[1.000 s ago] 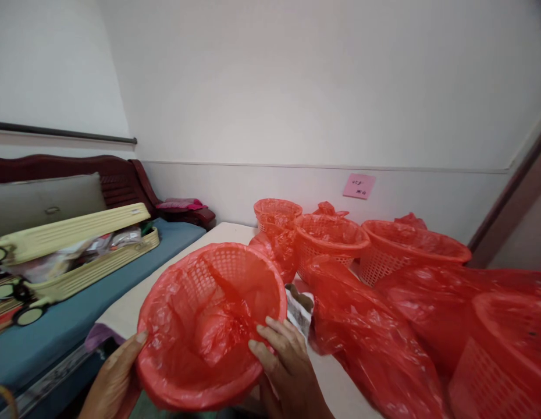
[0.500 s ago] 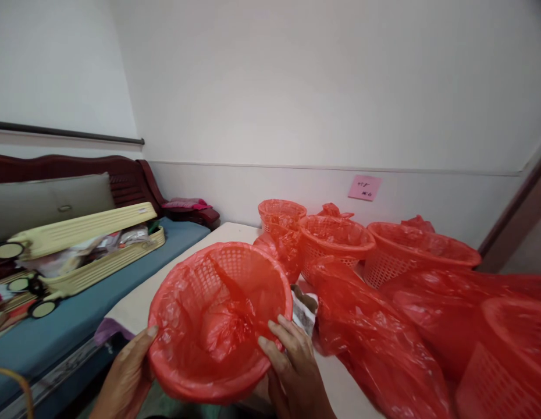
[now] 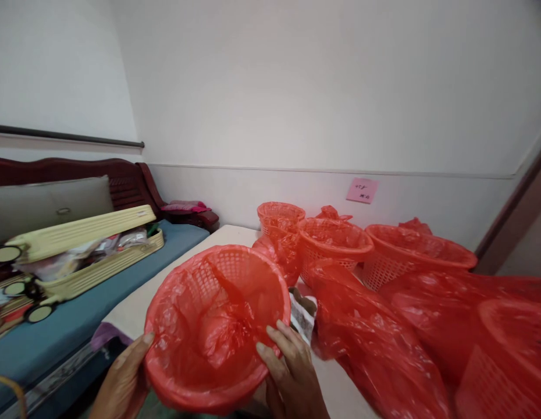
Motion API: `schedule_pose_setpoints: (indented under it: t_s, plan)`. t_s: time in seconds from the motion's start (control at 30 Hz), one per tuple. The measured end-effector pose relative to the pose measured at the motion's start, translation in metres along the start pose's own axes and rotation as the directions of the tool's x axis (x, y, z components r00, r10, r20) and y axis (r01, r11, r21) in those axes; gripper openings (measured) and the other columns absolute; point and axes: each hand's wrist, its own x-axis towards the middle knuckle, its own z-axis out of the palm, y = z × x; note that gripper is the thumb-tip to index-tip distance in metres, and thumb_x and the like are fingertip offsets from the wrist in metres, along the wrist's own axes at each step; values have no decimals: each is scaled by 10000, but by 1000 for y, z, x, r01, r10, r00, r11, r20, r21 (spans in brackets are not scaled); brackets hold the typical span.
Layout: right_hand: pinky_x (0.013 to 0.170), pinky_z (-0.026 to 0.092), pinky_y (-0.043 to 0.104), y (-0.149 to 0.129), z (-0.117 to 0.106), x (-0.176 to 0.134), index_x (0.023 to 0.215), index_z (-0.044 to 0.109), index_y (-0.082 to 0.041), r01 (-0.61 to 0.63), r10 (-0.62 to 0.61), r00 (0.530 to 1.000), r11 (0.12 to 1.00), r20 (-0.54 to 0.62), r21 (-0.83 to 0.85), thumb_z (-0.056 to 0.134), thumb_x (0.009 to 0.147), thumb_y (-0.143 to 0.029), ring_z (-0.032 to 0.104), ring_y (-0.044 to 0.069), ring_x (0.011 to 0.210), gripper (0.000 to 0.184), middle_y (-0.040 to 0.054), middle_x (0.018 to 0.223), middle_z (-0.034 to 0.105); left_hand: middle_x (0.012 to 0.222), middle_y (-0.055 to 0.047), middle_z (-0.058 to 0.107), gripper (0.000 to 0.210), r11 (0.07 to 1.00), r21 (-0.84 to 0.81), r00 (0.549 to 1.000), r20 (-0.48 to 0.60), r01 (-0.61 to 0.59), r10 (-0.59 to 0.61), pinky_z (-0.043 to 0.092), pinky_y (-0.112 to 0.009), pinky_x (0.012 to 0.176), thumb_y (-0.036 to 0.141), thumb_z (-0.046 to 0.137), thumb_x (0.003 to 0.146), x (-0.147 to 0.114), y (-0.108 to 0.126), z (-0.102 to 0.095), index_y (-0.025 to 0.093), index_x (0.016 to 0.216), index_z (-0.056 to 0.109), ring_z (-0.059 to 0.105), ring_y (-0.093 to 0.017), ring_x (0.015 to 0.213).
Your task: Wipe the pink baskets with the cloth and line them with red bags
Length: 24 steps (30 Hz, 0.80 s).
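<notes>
A round red plastic basket is held up in front of me, its mouth tilted toward my head. It is lined with a thin red plastic bag, folded over the rim and crumpled at the bottom. My left hand grips the left rim, thumb on top and the other fingers hidden behind the wall. On the right rim, my right hand has its fingers bent over the edge, with its thumb low against the outside.
Several red baskets, including a lined one, stand along the wall on a white table. Loose red bags spread at right beside a cloth. Left, an open yellow suitcase lies on a blue-covered bed. A pink note hangs above.
The basket and both hands sit slightly lower and further left in view. Both hands keep their grip on the rim, and the surroundings shift slightly with the camera.
</notes>
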Motion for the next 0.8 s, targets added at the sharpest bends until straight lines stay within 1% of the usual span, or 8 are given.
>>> schedule_pose_setpoints:
  t_s: [0.2,0.37,0.5,0.6,0.8]
  plan:
    - [940,510,447,1,1,1,1156,595,-170,-9,9,1000,1000,-16,-14,428,820,-30,499,270,1273,400,103,1216,608,891,-13,781,451,999,-27,999,29,21,-20,578,-304,678,365,853,597,4,1,1,207,999,722,710,-281,882]
    - [918,538,448,0,1,1,1151,602,-170,-26,26,999,1000,-23,-17,434,826,-41,515,268,1268,388,109,1192,633,880,-19,780,433,1000,-25,1000,-14,14,-14,586,-308,691,428,825,649,5,1,2,191,1000,732,716,-267,854]
    - [905,549,459,0,2,1,1144,601,-173,-24,24,999,1000,-45,-17,429,828,-48,530,272,1251,380,115,1182,641,878,-8,780,406,999,-36,1000,-10,28,-28,585,-310,692,425,827,649,3,2,2,208,980,735,715,-266,855]
    - [884,559,450,-1,3,2,1121,612,-180,-26,23,997,999,-67,-32,428,840,-68,553,267,1222,354,114,1160,652,889,-1,777,400,998,-44,999,-35,40,-41,584,-305,693,432,826,651,1,2,2,217,974,733,712,-263,868]
    - [884,565,441,-1,4,1,1108,621,-183,-14,11,998,999,-66,-46,434,841,-70,552,266,1226,345,114,1157,656,929,7,775,466,997,-65,999,15,41,-40,581,-300,679,381,836,634,2,-2,-2,249,1063,711,706,-271,885]
